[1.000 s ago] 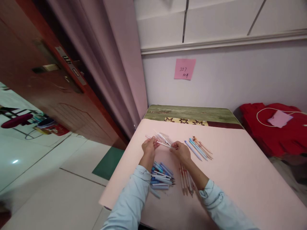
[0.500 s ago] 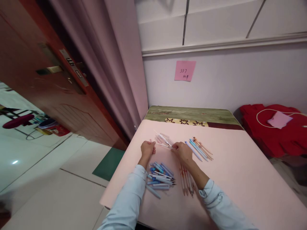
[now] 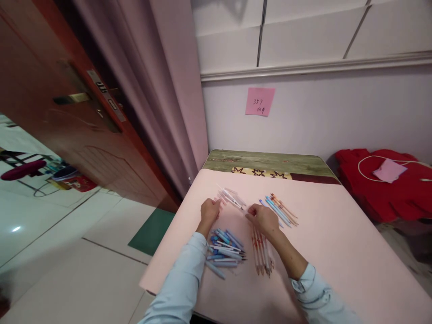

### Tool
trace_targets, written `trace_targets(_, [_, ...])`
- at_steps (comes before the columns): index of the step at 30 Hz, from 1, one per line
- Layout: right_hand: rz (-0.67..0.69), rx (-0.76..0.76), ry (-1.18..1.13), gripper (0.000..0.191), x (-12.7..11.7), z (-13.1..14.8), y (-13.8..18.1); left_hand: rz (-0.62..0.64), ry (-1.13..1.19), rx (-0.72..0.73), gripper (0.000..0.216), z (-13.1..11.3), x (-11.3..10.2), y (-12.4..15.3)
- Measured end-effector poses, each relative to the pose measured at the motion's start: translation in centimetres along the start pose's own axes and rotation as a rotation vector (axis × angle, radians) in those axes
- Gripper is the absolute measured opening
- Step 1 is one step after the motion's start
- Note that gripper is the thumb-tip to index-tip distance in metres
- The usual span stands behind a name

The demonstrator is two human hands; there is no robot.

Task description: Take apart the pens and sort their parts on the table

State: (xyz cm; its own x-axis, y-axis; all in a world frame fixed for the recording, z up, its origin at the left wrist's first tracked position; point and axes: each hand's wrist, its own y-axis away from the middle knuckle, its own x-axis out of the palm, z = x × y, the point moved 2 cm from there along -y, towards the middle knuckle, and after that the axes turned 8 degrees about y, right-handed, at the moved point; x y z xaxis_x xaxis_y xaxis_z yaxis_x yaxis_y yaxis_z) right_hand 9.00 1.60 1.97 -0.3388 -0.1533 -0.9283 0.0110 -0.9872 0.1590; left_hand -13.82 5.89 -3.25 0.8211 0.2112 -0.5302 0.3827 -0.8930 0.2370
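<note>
My left hand (image 3: 209, 210) rests on the pink table top (image 3: 330, 243) as a loose fist, just left of a small heap of clear white pens (image 3: 231, 197). My right hand (image 3: 263, 219) lies a little to the right of that heap, fingers curled in, with nothing visible in them. A pile of blue pens (image 3: 225, 249) lies beside my left forearm. A row of white-and-orange pens (image 3: 262, 252) runs under my right wrist. Beyond my right hand lies a mixed group of blue and orange pens (image 3: 279, 209).
A green wooden strip (image 3: 266, 160) edges the table's far side against the wall, which bears a pink sticky note (image 3: 259, 101). Red cloth (image 3: 388, 184) lies at the right. A curtain (image 3: 162, 90) and a brown door (image 3: 67, 117) stand at the left, beyond the table's left edge.
Both hands held a white pen above the heap a second ago. The pen now lies with the heap, and both hands have drawn back toward me and curled shut.
</note>
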Motion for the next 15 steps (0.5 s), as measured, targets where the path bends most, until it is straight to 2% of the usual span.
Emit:
trace_targets(5, [0.012,0.005,-0.026,0.015,0.9,2.4,-1.7,-0.020,-0.096,0.030,0.052,-0.7,0.1,0.4])
trace_targets(9, [0.021,-0.027,-0.005,0.016,2.1,4.2,-2.0,-0.023,-0.176,0.037,0.051,-1.3,0.0,0.3])
trace_targets(15, [0.021,-0.022,0.072,0.015,2.5,2.9,-0.6,-0.082,-0.248,0.043,0.053,-1.5,0.3,-0.1])
